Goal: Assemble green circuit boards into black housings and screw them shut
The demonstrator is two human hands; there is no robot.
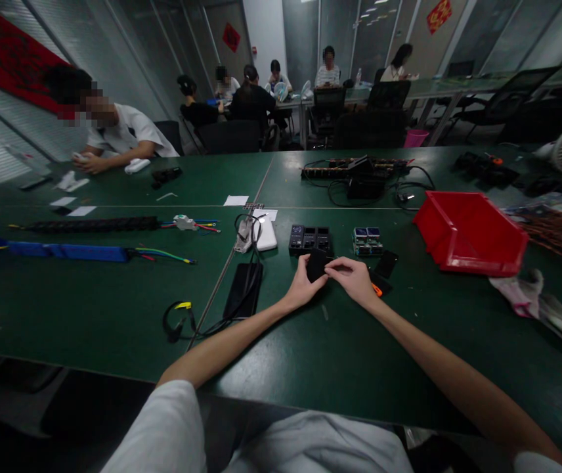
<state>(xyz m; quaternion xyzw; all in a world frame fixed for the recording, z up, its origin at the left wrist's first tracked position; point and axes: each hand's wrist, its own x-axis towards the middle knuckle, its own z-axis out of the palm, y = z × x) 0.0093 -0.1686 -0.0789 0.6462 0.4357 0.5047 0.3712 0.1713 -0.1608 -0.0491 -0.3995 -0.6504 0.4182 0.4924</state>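
Note:
My left hand [302,284] grips a small black plastic case [316,265] just above the green table. Pressed together at the case's right edge are the fingertips of my right hand [352,279]; whether a small part sits between them I cannot make out. Right behind the case stands a black holder [310,238] with several slots. To its right is a group of small modules with blue-white tops [367,240]. Beyond my right hand lie a flat black piece [386,263] and a dark item with an orange end [377,289].
A red bin [473,240] stands right, near a glove [520,292]. Left are a black phone [243,291], a white power bank [265,234], cables [177,322] and a blue strip [88,252]. A person [118,135] sits far left. A black power strip [354,169] lies behind.

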